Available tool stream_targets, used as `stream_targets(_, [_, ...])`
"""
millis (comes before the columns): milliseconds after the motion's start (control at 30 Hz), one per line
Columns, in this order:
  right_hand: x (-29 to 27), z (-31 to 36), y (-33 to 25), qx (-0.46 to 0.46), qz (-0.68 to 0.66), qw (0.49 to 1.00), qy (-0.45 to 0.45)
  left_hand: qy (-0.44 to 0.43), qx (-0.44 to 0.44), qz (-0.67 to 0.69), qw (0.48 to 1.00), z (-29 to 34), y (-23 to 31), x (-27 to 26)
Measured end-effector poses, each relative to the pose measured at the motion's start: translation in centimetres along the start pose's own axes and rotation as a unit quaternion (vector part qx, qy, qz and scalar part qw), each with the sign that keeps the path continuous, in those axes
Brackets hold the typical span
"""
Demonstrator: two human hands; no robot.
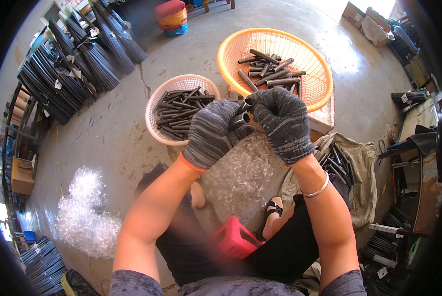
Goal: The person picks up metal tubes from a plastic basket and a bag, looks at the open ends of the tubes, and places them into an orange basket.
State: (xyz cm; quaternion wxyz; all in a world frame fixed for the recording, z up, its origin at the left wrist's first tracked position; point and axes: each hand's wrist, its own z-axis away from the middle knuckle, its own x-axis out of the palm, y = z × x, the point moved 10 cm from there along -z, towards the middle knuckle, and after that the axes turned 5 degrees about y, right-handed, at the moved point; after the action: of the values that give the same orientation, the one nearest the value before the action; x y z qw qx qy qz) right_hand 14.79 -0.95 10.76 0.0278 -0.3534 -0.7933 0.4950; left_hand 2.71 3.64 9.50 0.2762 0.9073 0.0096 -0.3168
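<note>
My left hand (pixel 207 132), in a striped grey knit glove, is closed around short dark metal tubes. One metal tube (pixel 239 121) shows its round open end between thumb and fingers. A second tube (pixel 245 105) lies just above it, with its end toward my right hand (pixel 283 123). That hand wears a matching glove, and its curled fingertips pinch at the end of the upper tube; what else they may hold is hidden. Beyond my hands stand a white basket (pixel 149 118) full of dark tubes and a larger orange basket (pixel 324 69) with fewer tubes.
Clear plastic scraps (pixel 243 170) lie on the floor between my feet, and a bigger pile (pixel 85 217) is at left. A sack (pixel 364 172) with tubes lies at right. A pink stool (pixel 236 237) is beneath me. Bundled long rods (pixel 58 74) lean at far left.
</note>
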Motion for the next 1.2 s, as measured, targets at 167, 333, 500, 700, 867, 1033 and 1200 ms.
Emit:
stream_targets(167, [0.3, 0.1, 0.7, 0.028, 0.017, 0.999, 0.006, 0.005, 0.007, -0.021, 1.000, 0.1, 0.2, 0.0])
stream_targets(333, [0.2, -0.6, -0.3, -0.001, -0.022, 1.000, 0.006, 0.011, -0.040, 0.102, 0.994, 0.3, -0.6, 0.1])
stream_targets(500, [-0.3, -1.2, 0.0, -0.020, -0.042, 0.999, 0.005, -0.100, -0.101, 0.224, 0.964, 0.5, -2.0, 1.0])
stream_targets(700, [-0.9, -1.6, 1.5, 0.059, -0.200, 0.978, 0.006, -0.249, -0.277, 0.309, 0.875, 2.5, -2.9, 4.3])
stream_targets(867, [-2.4, -2.7, 3.5, 0.166, -0.258, 0.952, 0.004, -0.219, -0.228, 0.324, 0.892, 3.4, -4.1, 4.3])
stream_targets(1033, [-3.5, -3.0, 3.2, 0.056, -0.051, 0.997, -0.020, -0.224, -0.229, 0.288, 0.903, 3.5, -4.4, 3.9])
stream_targets(1200, [0.8, -0.2, 0.7, 0.049, -0.166, 0.980, -0.101, -0.125, -0.209, 0.270, 0.931, 3.2, -5.5, 3.5])
